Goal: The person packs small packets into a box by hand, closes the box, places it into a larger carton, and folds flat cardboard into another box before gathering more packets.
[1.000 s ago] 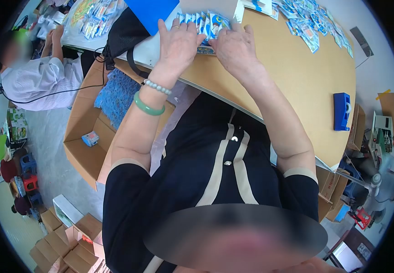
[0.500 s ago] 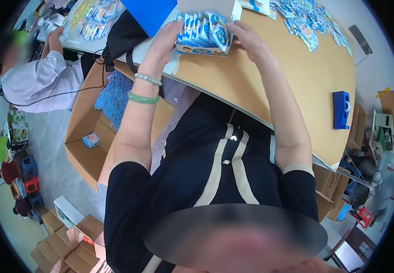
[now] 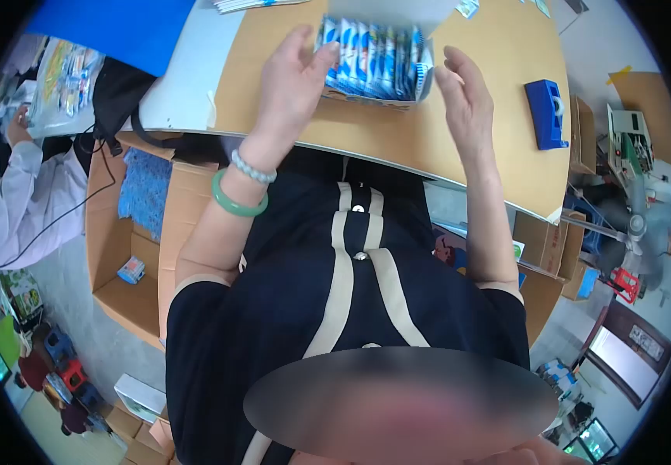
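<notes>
An open carton (image 3: 427,77) stands on the table, its lid raised at the back. Inside is a tight upright row of blue-and-white sachets (image 3: 372,58). My left hand (image 3: 293,85) is at the carton's left side, fingers apart, the thumb by the end sachet; whether it touches cannot be made out. To the right of the carton, my right hand (image 3: 467,101) is held up with its fingers stretched out and a gap between it and the carton. Neither hand holds anything.
A blue tape dispenser (image 3: 546,115) stands near the right edge of the table (image 3: 506,163). Blue board (image 3: 118,31) and a black bag (image 3: 118,89) lie at the left. Below is a large cardboard box (image 3: 122,310). A co-worker's sleeve (image 3: 33,201) shows at far left.
My right hand has come off the carton and moved outward. My left hand has loosened beside it. The sachets now form a fuller, more even row. The camera view has shifted.
</notes>
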The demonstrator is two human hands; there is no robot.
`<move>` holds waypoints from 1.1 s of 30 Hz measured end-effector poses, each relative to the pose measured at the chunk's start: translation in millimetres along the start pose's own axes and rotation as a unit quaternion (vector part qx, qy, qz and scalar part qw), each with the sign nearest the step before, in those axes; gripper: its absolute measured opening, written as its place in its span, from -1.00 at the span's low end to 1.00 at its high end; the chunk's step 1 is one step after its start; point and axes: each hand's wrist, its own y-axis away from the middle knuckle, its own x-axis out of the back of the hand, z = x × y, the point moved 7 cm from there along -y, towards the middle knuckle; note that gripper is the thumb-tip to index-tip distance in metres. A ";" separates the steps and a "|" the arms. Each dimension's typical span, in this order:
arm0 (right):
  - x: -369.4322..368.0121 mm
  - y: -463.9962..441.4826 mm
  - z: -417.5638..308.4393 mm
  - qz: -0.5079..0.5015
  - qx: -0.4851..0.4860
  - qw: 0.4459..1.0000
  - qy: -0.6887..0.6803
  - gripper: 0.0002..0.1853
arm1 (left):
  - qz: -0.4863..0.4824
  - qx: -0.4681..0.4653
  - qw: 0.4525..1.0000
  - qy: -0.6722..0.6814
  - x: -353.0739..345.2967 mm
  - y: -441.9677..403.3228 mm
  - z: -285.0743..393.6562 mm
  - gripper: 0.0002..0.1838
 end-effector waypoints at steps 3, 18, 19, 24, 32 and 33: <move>0.9 21.4 -41.6 0.006 0.167 0.964 0.207 -0.68 | 0.176 -0.393 0.813 -0.392 -18.9 39.6 74.4 -0.70; -13.6 45.7 -31.4 0.117 0.258 0.925 0.254 -0.80 | -0.082 -0.387 0.769 -0.502 -78.0 29.7 70.8 -0.73; -17.8 44.2 -36.9 0.117 0.255 0.917 0.283 -0.80 | -0.074 -0.390 0.768 -0.502 -76.7 31.6 70.8 -0.75; -33.8 37.4 -55.3 0.047 0.212 0.883 0.417 -0.82 | -0.061 -0.315 0.882 -0.346 -66.2 18.8 64.6 -0.76; -25.1 26.3 -47.3 0.099 0.211 0.896 0.378 -0.83 | -0.030 -0.351 0.837 -0.419 -74.6 22.8 67.6 -0.74; -26.3 26.9 -45.8 0.099 0.211 0.895 0.380 -0.83 | -0.033 -0.331 0.853 -0.403 -72.7 19.5 65.9 -0.76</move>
